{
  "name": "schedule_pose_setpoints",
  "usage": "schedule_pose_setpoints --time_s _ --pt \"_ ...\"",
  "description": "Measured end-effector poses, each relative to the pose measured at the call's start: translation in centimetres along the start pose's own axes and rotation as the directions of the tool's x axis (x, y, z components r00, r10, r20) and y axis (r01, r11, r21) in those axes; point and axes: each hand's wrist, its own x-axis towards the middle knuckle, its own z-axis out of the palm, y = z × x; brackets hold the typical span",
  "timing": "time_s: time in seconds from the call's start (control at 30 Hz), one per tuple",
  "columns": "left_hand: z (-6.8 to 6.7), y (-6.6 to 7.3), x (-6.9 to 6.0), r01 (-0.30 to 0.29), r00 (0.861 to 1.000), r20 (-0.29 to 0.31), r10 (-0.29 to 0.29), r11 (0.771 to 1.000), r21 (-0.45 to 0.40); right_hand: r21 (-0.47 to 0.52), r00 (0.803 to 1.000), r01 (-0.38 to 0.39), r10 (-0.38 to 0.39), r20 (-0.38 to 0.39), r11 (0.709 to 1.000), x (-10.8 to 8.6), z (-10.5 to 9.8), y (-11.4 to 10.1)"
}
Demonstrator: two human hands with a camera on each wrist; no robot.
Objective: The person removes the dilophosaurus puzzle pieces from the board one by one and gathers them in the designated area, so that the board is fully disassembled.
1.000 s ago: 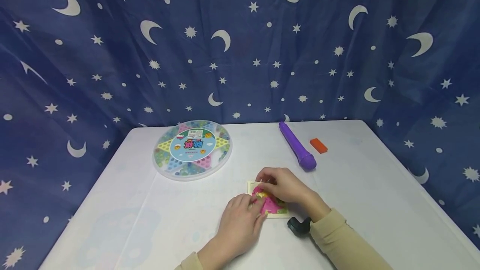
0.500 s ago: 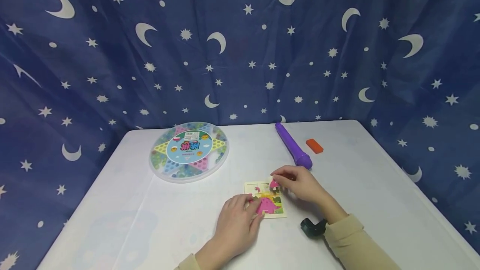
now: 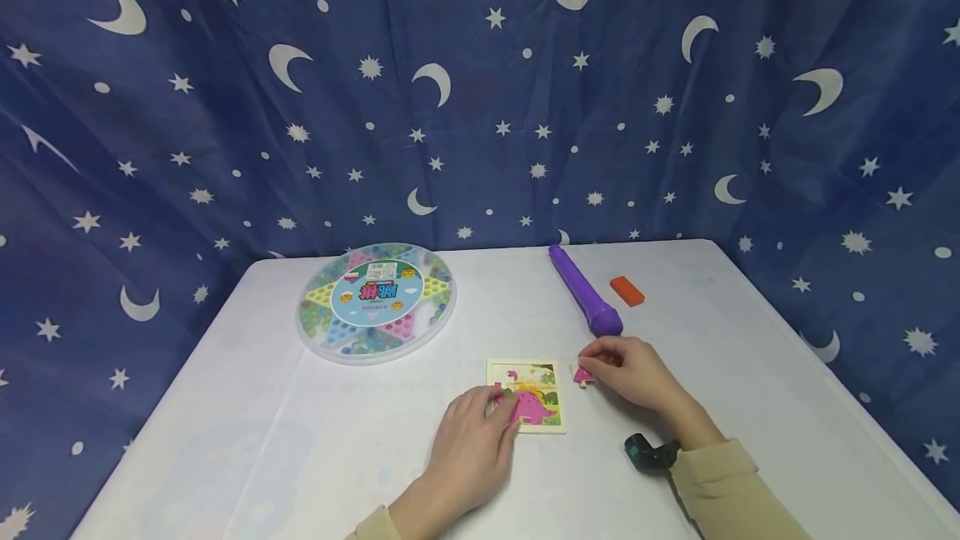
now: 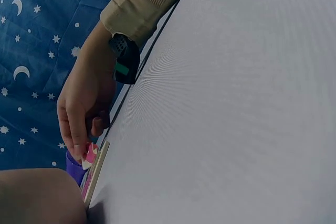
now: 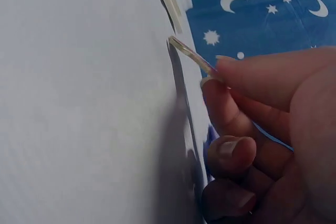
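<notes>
The game (image 3: pixel 375 304), a round case with a star board inside, lay flat well left of both grips and farther from the person. The left hand (image 3: pixel 469 444) lay over the left side of the puzzle (image 3: pixel 537 407), fingers loosely extended, thumb and forefinger apart, fingertips resting on it. That puzzle, a cream-framed square with a pink dinosaur, lay flat under those fingertips and just left of the right hand's pinch.

The piece (image 3: pixel 581 375), pink and white, was clamped between the thumb and forefinger of the right hand (image 3: pixel 630 372), just right of the puzzle and apart from it. The piece was tilted; whether its lower end touched the table (image 3: pixel 360 415) could not be told. The mic (image 3: pixel 586 292), purple, slanted away beyond the pinch, its round head just behind the right hand. The block (image 3: pixel 627 291), orange, lay farther beyond the pinch, right of the mic. A black device (image 3: pixel 649 452) sat at the right wrist, nearer the person than the pinch, beside the sleeve (image 3: pixel 731 490).
</notes>
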Motion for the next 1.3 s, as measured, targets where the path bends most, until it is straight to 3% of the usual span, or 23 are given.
schedule_pose_setpoints --time_s 0.57,0.93,1.13,1.3 --pt "0.0 0.0 -0.5 0.015 1.0 0.006 -0.014 1.0 -0.021 -0.075 0.999 -0.006 0.003 -0.045 0.997 -0.2 0.0 1.2" --pt "-0.1 -0.1 0.0 -0.031 0.999 -0.018 0.032 0.999 0.012 -0.079 0.996 -0.006 -0.002 -0.093 0.997 -0.1 0.0 0.8" --pt "-0.2 -0.1 -0.1 -0.013 1.0 0.011 0.013 1.0 0.014 -0.025 0.998 0.02 -0.022 -0.053 0.999 -0.1 0.7 -0.5" --pt "-0.1 0.0 -0.1 -0.005 1.0 0.017 0.005 1.0 0.019 -0.033 0.994 0.111 -0.111 0.001 0.993 0.1 1.5 -2.2"
